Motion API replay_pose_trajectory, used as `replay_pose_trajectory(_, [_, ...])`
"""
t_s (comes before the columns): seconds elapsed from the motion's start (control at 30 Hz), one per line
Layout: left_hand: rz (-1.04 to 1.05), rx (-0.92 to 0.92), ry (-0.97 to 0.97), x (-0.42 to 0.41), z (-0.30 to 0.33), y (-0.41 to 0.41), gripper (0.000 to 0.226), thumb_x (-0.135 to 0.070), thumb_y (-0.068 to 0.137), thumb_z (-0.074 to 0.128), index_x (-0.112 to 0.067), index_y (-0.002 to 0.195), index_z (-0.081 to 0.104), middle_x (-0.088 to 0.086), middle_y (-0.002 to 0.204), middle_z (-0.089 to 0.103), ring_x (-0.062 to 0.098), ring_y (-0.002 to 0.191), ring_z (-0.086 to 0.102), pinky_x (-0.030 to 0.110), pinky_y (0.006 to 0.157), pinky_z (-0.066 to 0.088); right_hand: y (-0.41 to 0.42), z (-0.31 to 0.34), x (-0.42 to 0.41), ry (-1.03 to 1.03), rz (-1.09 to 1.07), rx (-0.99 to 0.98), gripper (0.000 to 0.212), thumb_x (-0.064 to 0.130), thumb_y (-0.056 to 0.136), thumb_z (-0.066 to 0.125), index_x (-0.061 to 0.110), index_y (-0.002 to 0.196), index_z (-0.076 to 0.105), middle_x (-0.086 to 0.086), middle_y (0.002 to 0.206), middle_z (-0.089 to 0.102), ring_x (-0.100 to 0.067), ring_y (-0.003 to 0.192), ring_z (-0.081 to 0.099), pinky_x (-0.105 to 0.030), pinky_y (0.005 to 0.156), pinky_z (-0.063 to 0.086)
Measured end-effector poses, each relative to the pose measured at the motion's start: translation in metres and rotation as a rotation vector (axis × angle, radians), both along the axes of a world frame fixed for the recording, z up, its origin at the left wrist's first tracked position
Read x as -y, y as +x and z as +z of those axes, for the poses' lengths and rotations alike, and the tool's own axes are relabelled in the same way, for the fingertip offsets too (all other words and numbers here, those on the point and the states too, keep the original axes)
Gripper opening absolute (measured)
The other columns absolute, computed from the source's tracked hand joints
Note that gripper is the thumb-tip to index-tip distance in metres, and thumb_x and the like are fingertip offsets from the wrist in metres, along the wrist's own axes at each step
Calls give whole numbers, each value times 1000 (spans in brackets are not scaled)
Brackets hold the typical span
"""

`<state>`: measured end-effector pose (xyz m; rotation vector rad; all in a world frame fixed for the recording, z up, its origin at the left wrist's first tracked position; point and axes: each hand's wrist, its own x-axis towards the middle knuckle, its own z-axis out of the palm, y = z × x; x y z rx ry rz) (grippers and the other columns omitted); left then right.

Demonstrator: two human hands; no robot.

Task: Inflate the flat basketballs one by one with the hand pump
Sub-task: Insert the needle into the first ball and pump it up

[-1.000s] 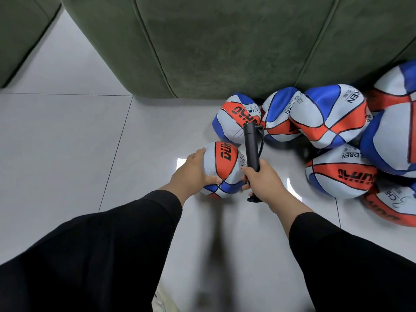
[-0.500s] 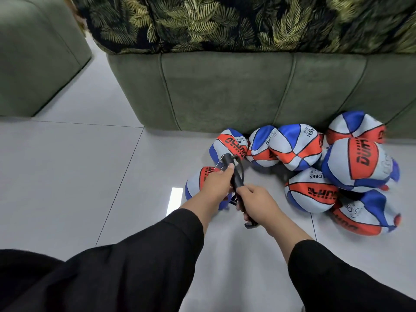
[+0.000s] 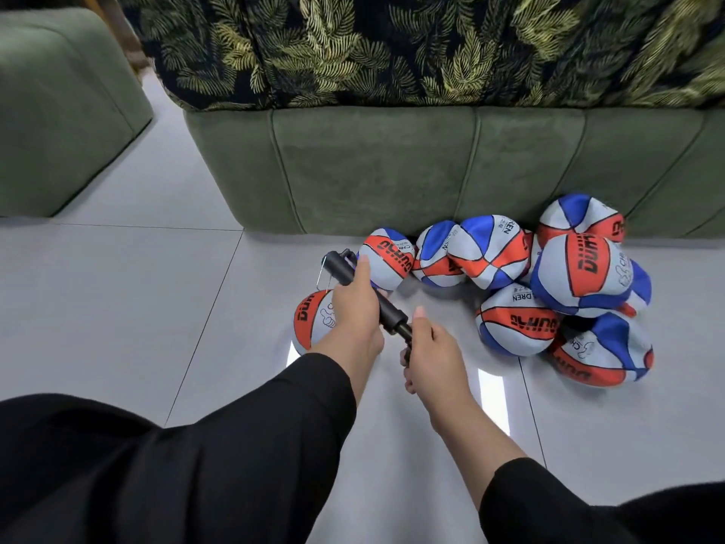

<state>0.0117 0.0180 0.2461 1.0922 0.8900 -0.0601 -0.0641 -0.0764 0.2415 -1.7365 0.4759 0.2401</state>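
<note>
Pale grey floor tiles (image 3: 117, 308) with thin dark joints carry bright glare patches. A green upholstered sofa base (image 3: 392, 170) runs behind, a dark leaf-print cushion (image 3: 392, 49) on top; left of it stands another green seat (image 3: 59, 111).

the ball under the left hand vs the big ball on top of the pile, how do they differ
The ball under the left hand lies alone on the floor, partly hidden; the ball on top of the pile rests on other balls, in full view and looking bigger. Both are orange, blue and white with black lettering.
</note>
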Motion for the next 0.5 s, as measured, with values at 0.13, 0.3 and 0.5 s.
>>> replay_pose_trajectory(0.13, [87,-13,-49,-7,6,-1,20,-38,99,61,-18,101,60,3,78,60,19,66,56,33,68,51,0,-2,-4,-34,-32,81,61,66,95,37,10,85,58,-5,67,56,-22,64,50,-42,64,46])
replay_pose_trajectory(0.3, [95,-33,-28,-14,7,-2,19,-35,99,59,-16,103,59,5,77,60,20,65,54,30,61,49,1,-8,-6,-91,-9,112,48,54,105,34,14,90,57,-4,75,58,-25,74,55,-48,76,52])
replay_pose_trajectory(0.5, [78,-17,15,5,-3,-10,14,-32,98,55,-18,100,55,8,81,62,23,68,54,31,58,44,7,-14,-10,-132,25,67,52,49,109,24,12,137,49,-2,106,58,-33,112,60,-46,98,49])
